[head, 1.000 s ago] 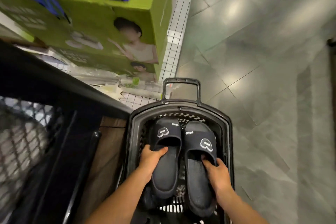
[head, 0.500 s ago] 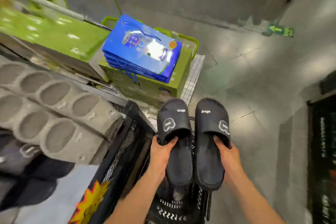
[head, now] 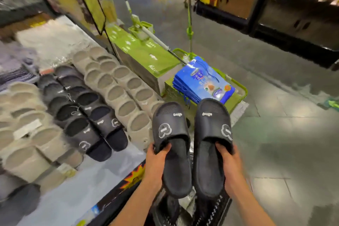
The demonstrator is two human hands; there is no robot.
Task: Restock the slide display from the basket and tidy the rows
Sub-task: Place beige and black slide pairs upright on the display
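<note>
Two black slides, a left slide (head: 171, 145) and a right slide (head: 211, 134), are held side by side, low in the middle of the view. They are parallel with a narrow gap between them, just beside the right edge of the display desk (head: 60, 200). Each slide's long axis runs from 6 o'clock to 12 o'clock. The toes point to 12 o'clock, away from the person, the heels point to 6 o'clock, and the straps face up. Each strap bears a white outlined badge and a small white word.

The left hand (head: 156, 163) takes the left slide at its 9 o'clock edge, just behind the strap. Its grip is clamped on the slide, with the thumb curled over the footbed and the other fingers hidden under the sole. The right hand (head: 231, 163) mirrors this at the right slide's 3 o'clock edge, its grip also clamped and its thumb pressed on the footbed at the strap's mouth.

At 6 o'clock, under the heels, a black basket (head: 216, 209) with white lattice marks shows, mostly hidden by the slides.

From 9 to 10 o'clock the desk carries overlapping rows of slides, blurred by motion. A double row of black display slides (head: 88, 115) with the same badge lies between beige slides (head: 124, 93) on both sides. At 12 o'clock, a stack of blue bags (head: 203, 80) rests on a green carton (head: 236, 101). Grey tiled floor (head: 275, 134) fills the 3 o'clock side.
</note>
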